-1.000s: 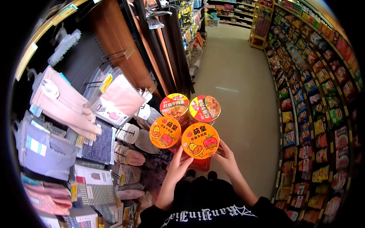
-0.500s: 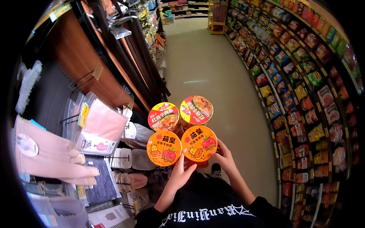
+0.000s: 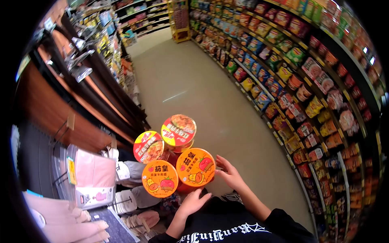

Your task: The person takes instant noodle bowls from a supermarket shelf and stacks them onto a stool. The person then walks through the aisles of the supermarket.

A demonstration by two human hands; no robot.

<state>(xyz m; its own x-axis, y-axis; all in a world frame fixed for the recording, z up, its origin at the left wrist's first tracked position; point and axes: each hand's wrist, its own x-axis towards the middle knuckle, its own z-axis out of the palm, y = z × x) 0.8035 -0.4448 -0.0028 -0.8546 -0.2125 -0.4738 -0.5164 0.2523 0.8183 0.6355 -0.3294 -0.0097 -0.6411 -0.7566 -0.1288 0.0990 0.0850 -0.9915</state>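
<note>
Several instant noodle cups are clustered in front of me, lids facing up. The nearer pair has orange lids with cartoon tomatoes: a right orange noodle cup (image 3: pixel 196 167) and a left orange noodle cup (image 3: pixel 159 178). Behind them, two noodle cups have red and yellow lids, a right one (image 3: pixel 179 129) and a left one (image 3: pixel 148 147). My right hand (image 3: pixel 230 173) is at the right side of the right orange cup, thumb by its rim. Below that cup's near side is my left hand (image 3: pixel 193 205), its fingertips partly hidden. What supports the other cups underneath is hidden.
Shelves of bagged snacks (image 3: pixel 279 73) line the right side of the aisle floor (image 3: pixel 182 77). On the left, packaged clothing (image 3: pixel 95 174) and belts (image 3: pixel 97 77) hang close to the cups. A yellow display stand (image 3: pixel 178 24) is at the far end.
The view has swung right, so the aisle and racks appear turned. The noodle cups have shifted left and lower in view and tilted, with both hands staying close to the right orange cup.
</note>
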